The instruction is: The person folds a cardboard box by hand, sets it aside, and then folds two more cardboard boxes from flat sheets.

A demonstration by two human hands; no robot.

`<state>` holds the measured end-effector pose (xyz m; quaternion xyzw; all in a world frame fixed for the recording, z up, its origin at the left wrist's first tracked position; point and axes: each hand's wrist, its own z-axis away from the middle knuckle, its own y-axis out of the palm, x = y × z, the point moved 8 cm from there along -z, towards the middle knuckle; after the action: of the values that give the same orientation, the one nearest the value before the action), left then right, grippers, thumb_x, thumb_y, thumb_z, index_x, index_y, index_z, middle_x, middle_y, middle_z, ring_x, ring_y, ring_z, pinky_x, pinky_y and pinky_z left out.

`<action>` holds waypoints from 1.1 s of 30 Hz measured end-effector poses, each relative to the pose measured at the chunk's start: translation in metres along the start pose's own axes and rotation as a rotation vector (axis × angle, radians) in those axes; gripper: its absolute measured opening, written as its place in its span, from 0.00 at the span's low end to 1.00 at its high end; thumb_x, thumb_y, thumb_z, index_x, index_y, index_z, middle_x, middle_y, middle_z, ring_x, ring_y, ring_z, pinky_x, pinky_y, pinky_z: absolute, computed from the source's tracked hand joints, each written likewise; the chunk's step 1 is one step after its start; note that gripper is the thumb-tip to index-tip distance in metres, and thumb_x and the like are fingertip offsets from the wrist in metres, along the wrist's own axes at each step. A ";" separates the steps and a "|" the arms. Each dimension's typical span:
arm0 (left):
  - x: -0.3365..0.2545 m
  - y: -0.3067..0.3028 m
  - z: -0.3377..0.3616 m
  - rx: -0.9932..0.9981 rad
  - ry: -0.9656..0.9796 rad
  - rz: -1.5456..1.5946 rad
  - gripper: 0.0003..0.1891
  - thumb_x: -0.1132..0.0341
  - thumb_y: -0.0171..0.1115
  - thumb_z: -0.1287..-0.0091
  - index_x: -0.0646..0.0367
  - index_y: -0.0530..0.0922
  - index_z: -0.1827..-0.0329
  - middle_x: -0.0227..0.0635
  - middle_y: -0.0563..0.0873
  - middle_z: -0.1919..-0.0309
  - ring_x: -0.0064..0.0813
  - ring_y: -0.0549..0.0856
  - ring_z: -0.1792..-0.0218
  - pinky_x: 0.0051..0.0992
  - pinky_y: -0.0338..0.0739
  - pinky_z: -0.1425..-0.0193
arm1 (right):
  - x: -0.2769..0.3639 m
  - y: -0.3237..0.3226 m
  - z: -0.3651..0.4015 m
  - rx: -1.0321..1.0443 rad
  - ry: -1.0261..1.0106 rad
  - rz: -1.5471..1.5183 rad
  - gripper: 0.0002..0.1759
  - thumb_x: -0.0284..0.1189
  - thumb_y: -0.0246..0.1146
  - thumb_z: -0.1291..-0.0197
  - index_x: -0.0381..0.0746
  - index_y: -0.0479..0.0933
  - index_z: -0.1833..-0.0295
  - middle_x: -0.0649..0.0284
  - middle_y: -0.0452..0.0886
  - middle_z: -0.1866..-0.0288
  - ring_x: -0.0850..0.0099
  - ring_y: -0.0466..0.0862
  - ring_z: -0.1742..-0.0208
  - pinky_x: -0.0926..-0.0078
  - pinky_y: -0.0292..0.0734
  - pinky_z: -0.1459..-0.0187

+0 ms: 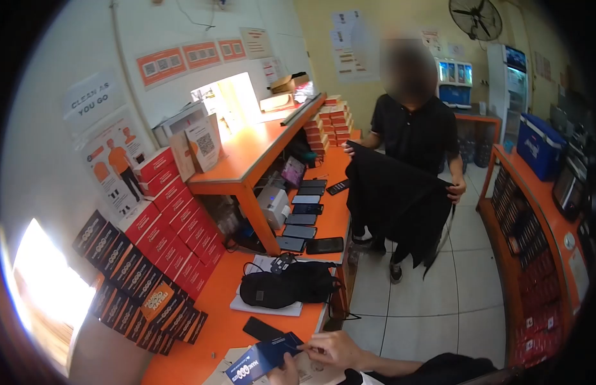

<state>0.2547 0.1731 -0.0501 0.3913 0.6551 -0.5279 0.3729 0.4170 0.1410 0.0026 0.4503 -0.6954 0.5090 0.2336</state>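
A dark blue printed carton (267,357) with white lettering is held over the orange counter at the bottom of the view. My left hand (285,373) grips its lower side, thumb on the panel. My right hand (333,350) has its fingers closed in a pinch at the carton's right edge. Just behind the carton lies a black phone (262,328), flat on the counter. Brown paper (310,369) shows partly beneath my hands.
A black bag (282,285) rests on papers ahead, with several phones (301,219) in a row beyond. Stacked dark cartons (141,276) and red boxes (176,221) stand left. Across the counter, a person (413,122) in black holds up a black cloth (394,199).
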 end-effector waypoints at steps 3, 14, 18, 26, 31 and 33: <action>-0.016 -0.015 0.006 0.240 -0.148 -0.131 0.17 0.62 0.57 0.32 0.69 0.77 0.48 0.48 0.85 0.58 0.37 0.83 0.56 0.31 0.77 0.51 | 0.006 0.011 0.012 0.066 -0.106 0.089 0.10 0.32 0.64 0.44 0.43 0.82 0.57 0.64 0.79 0.72 0.67 0.82 0.73 0.71 0.76 0.72; -0.056 0.037 -0.011 0.450 0.153 0.301 0.10 0.79 0.56 0.36 0.68 0.74 0.52 0.38 0.83 0.61 0.23 0.85 0.64 0.20 0.80 0.66 | 0.015 -0.029 0.020 -0.433 0.045 -0.032 0.08 0.26 0.66 0.48 0.35 0.82 0.63 0.59 0.83 0.74 0.69 0.84 0.76 0.77 0.79 0.72; -0.026 0.050 -0.016 0.485 0.171 0.230 0.12 0.79 0.55 0.36 0.68 0.73 0.50 0.38 0.82 0.62 0.23 0.83 0.62 0.21 0.80 0.62 | -0.006 -0.024 0.021 -0.371 0.224 -0.174 0.08 0.26 0.67 0.47 0.34 0.83 0.61 0.61 0.85 0.71 0.74 0.86 0.69 0.81 0.79 0.67; -0.028 0.010 -0.066 0.453 0.117 0.430 0.13 0.80 0.56 0.37 0.67 0.72 0.49 0.36 0.81 0.59 0.23 0.81 0.59 0.22 0.78 0.56 | 0.008 -0.114 0.001 -0.427 0.063 -0.610 0.09 0.24 0.61 0.40 0.32 0.82 0.56 0.59 0.85 0.66 0.78 0.84 0.67 0.82 0.79 0.65; -0.004 -0.024 -0.090 0.360 0.035 0.325 0.18 0.79 0.59 0.38 0.67 0.69 0.45 0.39 0.81 0.57 0.26 0.83 0.60 0.27 0.82 0.55 | -0.005 -0.123 0.012 -0.600 0.061 -0.585 0.09 0.23 0.61 0.39 0.34 0.81 0.55 0.61 0.84 0.64 0.77 0.82 0.64 0.81 0.78 0.63; 0.015 -0.013 -0.088 0.400 0.084 0.390 0.16 0.78 0.60 0.37 0.67 0.71 0.47 0.37 0.81 0.58 0.24 0.82 0.60 0.25 0.79 0.54 | -0.017 -0.080 0.001 -0.375 0.156 -0.413 0.10 0.24 0.61 0.40 0.37 0.81 0.53 0.61 0.84 0.59 0.75 0.82 0.57 0.79 0.77 0.60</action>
<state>0.2304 0.2598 -0.0442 0.5975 0.4652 -0.5480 0.3555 0.4940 0.1407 0.0290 0.4908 -0.6509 0.3463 0.4643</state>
